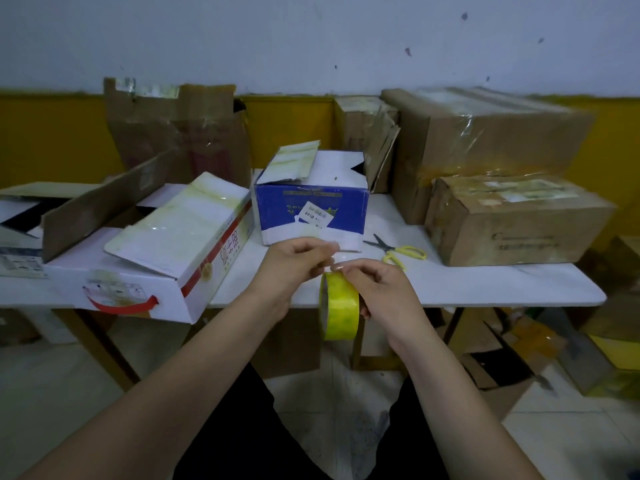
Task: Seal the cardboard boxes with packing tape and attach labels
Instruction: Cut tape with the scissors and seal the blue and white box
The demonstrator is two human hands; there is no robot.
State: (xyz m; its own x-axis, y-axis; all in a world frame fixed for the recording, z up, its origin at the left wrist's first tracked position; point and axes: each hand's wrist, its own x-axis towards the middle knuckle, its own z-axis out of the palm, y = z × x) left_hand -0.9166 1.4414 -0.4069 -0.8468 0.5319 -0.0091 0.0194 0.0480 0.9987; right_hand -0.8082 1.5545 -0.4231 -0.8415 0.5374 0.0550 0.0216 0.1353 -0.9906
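Nearest, a person's right hand (pixel 377 289) grips a roll of yellowish clear packing tape (pixel 338 306), held upright at the near edge of a white table (pixel 485 289). The left hand (pixel 294 263) pinches the tape's loose end just above the roll. Beyond, yellow-handled scissors (pixel 401 252) lie on the table. Behind the hands stands a blue-and-white cardboard box (pixel 311 202), flaps open, bearing a small white label (pixel 317 213). Brown taped cardboard boxes (pixel 512 220) sit far right.
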